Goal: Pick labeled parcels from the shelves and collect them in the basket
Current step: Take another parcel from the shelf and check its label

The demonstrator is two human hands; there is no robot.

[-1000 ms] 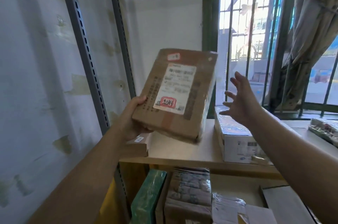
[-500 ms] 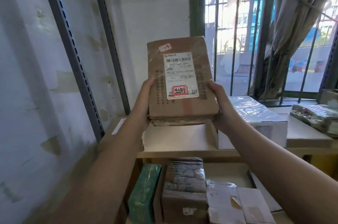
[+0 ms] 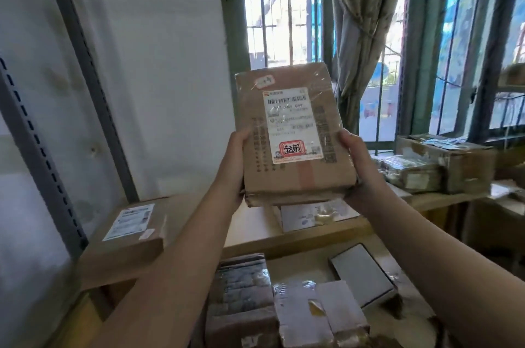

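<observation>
Gripping the cardboard parcel (image 3: 292, 134) at its nine o'clock and three o'clock edges, the left hand (image 3: 234, 160) and right hand (image 3: 358, 168) held it upright, white label (image 3: 292, 126) toward the camera. It hung above the wooden shelf (image 3: 255, 229); a flat labelled box (image 3: 127, 234) lay at eight o'clock, taped packages (image 3: 284, 305) at six.

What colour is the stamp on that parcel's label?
Red: the stamp on the parcel, head view.

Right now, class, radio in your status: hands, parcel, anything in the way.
Left hand and right hand grip the labelled cardboard parcel by its lower sides. Parcel upright, above the shelf. Basket not in view.
</observation>
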